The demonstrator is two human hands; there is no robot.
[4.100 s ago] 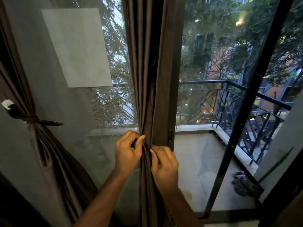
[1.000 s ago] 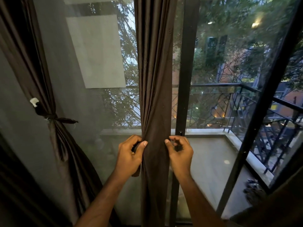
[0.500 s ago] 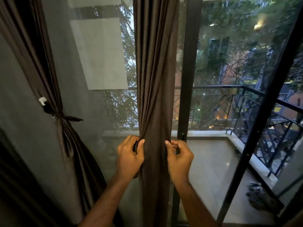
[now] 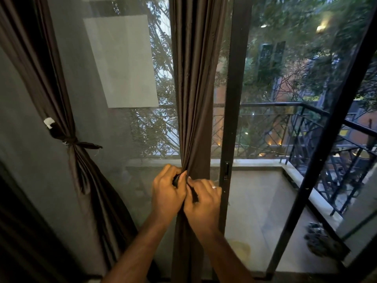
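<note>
I see the curtain [image 4: 193,99] hanging in the middle of the view, straight down in front of the mesh screen [image 4: 142,129] and just left of the dark door frame [image 4: 234,99]. It is gathered into a narrow bunch at waist height, where both hands meet. My left hand [image 4: 167,193] is curled round the bunch from the left, with the thumb pressed on the folds. A dark strip [image 4: 194,194] shows inside that fist and comes out toward the right. My right hand [image 4: 202,201] touches the left one and pinches the strip's loose end between thumb and fingers. There is a ring [image 4: 213,187] on one finger. I cannot tell whether the strip goes all the way round behind the cloth.

A latch [image 4: 226,170] sits on the frame just beside the right hand. Well to the left, a second curtain [image 4: 67,88] is already bound with its own tie [image 4: 81,143], near a white hook [image 4: 48,122]. Through the glass I see the balcony floor [image 4: 255,201], a black railing [image 4: 306,123] and trees [image 4: 295,37]. A dark bundle [image 4: 318,240] lies in the corner on the right.
</note>
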